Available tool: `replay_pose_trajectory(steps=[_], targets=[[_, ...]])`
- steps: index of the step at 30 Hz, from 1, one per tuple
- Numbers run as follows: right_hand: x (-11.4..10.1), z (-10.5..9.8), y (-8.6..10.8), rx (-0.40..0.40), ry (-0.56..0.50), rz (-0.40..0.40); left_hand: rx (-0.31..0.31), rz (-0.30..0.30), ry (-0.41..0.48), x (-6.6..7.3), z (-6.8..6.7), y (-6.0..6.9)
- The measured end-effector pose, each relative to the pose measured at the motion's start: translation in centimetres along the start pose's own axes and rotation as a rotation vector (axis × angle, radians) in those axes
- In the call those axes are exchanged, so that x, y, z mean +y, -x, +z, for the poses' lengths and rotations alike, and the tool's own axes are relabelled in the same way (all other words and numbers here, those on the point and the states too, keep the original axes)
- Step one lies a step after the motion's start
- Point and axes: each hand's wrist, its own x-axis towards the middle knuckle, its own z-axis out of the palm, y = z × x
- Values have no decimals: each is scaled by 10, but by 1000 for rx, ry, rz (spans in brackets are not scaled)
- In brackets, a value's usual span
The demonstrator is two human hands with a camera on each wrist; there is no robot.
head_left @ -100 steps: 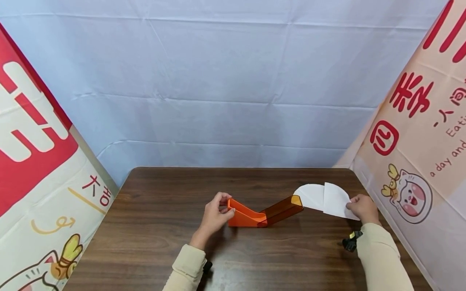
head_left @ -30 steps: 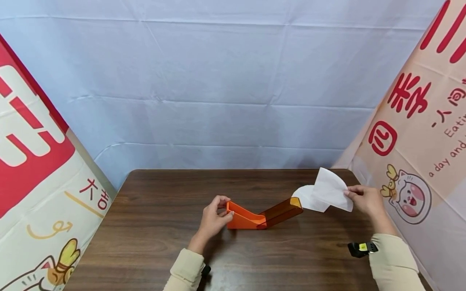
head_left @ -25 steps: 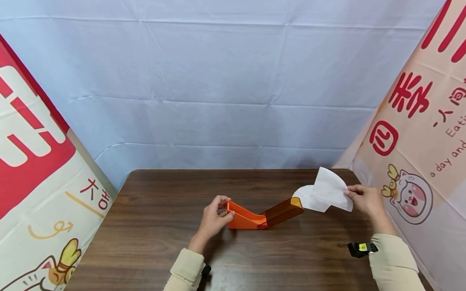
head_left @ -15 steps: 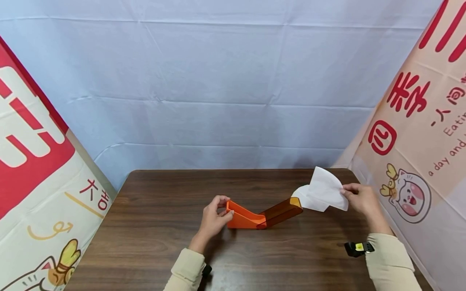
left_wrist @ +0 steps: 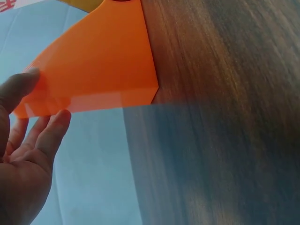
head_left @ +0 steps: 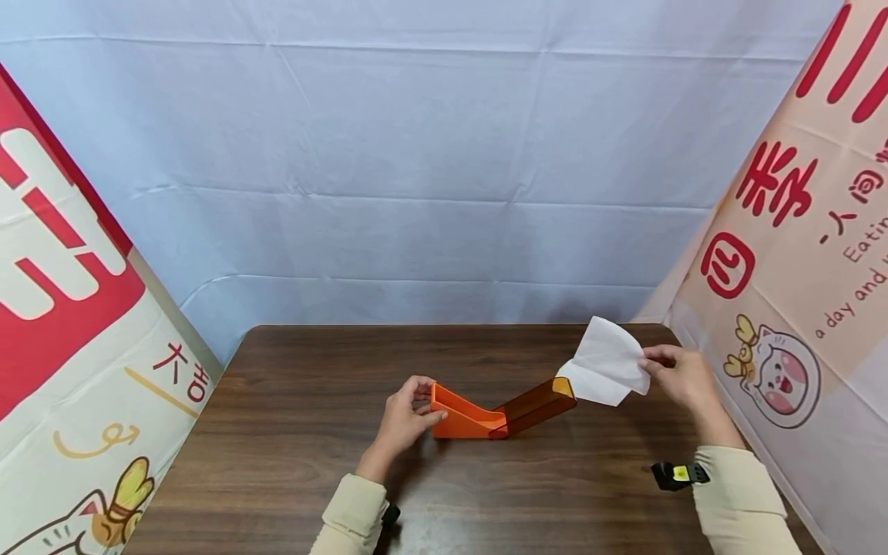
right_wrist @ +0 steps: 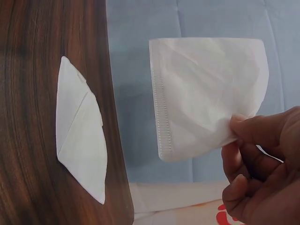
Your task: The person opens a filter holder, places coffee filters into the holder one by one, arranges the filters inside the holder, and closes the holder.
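Note:
An orange holder (head_left: 463,420) with a see-through brown lid (head_left: 534,407) swung out to the right stands on the table. My left hand (head_left: 404,420) grips its tall left end; in the left wrist view the thumb lies on one side of the holder (left_wrist: 103,61) and fingertips touch its lower edge. My right hand (head_left: 687,379) pinches the edge of a white, fan-shaped paper sheet (head_left: 610,351), raised off the table. The right wrist view shows a crimped seam along the held sheet (right_wrist: 206,93), with other white sheets (right_wrist: 82,131) lying flat on the wood.
The brown wooden table (head_left: 312,370) has a pale cloth backdrop (head_left: 416,154) behind it. Printed banners (head_left: 62,308) hang at the left and right sides. A black device with a yellow mark (head_left: 676,475) is at the right wrist.
Since the earliest frame, the right hand has lifted the sheet off the table; more recently, hand and sheet have shifted left over the other sheets. The left hand keeps its place on the holder.

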Motion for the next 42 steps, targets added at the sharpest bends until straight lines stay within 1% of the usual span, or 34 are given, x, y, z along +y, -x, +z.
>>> replay_pose_trajectory(steps=[4, 11, 17, 24, 32, 42], targets=[[-5, 2, -1, 30, -4, -55, -12, -27, -48, -6, 0, 0], [-16, 6, -3, 61, -27, -102, -37, -53, -127, -6, -2, 0], [-26, 10, -3, 81, -39, -124, -40, -57, -133, -7, -2, 0], [-35, 14, -3, 60, -51, -133, -41, -53, -140, -7, -2, -1], [-43, 19, -4, 73, -70, -138, -43, -64, -146, -6, -3, -3], [-55, 26, -1, 40, -122, -141, -36, -62, -158, -8, -4, -3]])
